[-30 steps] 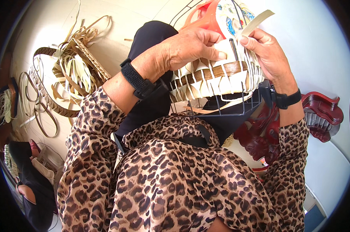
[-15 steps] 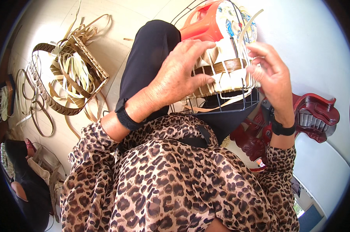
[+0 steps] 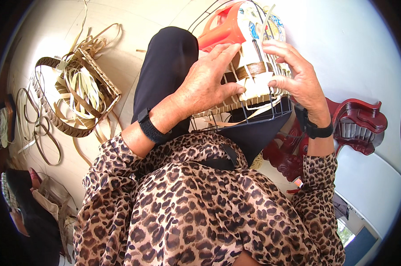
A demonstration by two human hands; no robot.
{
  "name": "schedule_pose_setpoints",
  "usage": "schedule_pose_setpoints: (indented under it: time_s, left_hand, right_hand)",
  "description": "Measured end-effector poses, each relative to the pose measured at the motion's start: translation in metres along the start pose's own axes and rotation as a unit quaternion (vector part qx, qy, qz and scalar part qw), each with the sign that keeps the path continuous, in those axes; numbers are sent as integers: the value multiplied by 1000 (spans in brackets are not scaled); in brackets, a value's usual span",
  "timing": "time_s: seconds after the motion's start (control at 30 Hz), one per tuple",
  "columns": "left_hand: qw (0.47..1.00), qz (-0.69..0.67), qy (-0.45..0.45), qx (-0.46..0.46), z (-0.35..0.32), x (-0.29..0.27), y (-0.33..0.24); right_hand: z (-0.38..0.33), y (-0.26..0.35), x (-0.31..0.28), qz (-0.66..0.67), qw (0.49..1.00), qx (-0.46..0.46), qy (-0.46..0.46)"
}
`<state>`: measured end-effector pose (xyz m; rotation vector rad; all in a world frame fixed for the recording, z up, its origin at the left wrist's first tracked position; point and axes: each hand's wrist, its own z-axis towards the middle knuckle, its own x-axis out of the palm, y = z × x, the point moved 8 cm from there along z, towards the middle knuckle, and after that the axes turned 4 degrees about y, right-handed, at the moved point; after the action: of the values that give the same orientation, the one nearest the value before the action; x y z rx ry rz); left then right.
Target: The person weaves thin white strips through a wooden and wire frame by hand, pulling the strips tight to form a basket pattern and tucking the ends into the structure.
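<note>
A black wire basket frame (image 3: pixel 261 122), partly woven with pale and brown flat strips, is on my lap. A brown band (image 3: pixel 254 69) runs round it among the pale strips. My left hand (image 3: pixel 209 80) grips the basket's left side, its thumb on the weave and its fingers reaching over farther up. My right hand (image 3: pixel 298 73) holds the right side, thumb against the weave and curled fingers near the upright wires. One pale strip end (image 3: pixel 268 18) sticks up past the far wires, while a loose strip (image 3: pixel 253 116) trails along the near side.
Behind the basket are an orange plastic container (image 3: pixel 222 33) and a patterned round stool (image 3: pixel 276 30). Left on the tiled floor, a woven basket (image 3: pixel 69 131) holds loose strips. Dark red carved furniture (image 3: pixel 360 126) stands right. Another person's dark-clothed leg (image 3: pixel 29 213) shows lower left.
My right hand has moved left and closed in on the basket's side. My left hand stays on the weave. The view has shifted slightly.
</note>
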<state>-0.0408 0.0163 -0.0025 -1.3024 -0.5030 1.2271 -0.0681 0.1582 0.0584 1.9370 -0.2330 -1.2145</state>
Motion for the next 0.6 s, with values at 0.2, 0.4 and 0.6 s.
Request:
schedule_pose_setpoints:
  time_s: [0.2,0.4,0.6]
  left_hand:
    - [1000,10,-15,-21,1,-8,1]
    - [993,-108,-32,-43,-3,-8,1]
    - [994,-79,-67,-44,-13,-3,8]
  right_hand:
    - [11,3,-1,-15,1000,-16,6]
    - [10,-5,-4,118,993,5,-7]
    - [14,36,-4,-108,991,-77,0]
